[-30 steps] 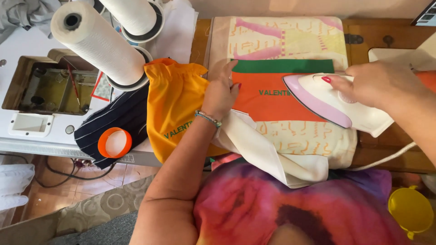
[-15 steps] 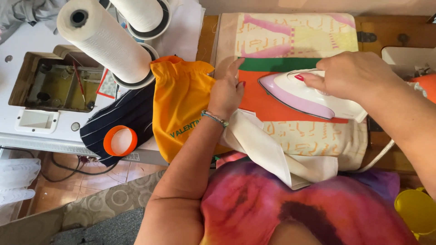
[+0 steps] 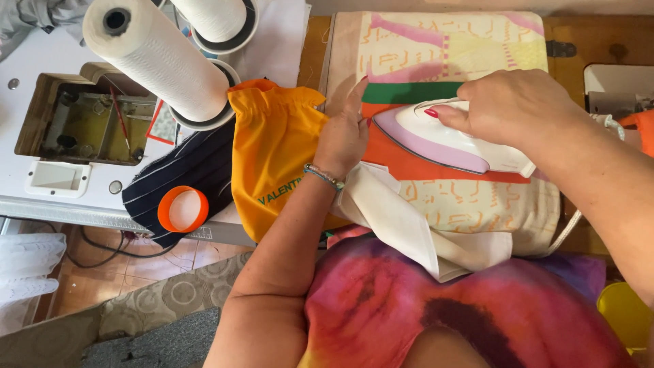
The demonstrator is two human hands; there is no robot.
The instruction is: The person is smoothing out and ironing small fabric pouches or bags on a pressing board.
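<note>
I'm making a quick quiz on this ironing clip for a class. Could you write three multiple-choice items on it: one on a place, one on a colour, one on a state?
1. Where does the iron rest?
A. on the orange cloth strip
B. on the white machine top
C. on the floor

2. What colour is the gathered bag beside the left hand?
A. navy
B. yellow-orange
C. green

3. How does the right hand meet the iron?
A. hovers clear of it
B. grips it from above
C. touches only its cord

Answers:
1. A, since the iron's sole lies on the orange cloth strip atop the patterned pad.
2. B, since the bag is yellow-orange, with the navy striped cloth lying left of it.
3. B, since the fingers wrap over the iron's top while the left hand presses flat on the cloth.
</note>
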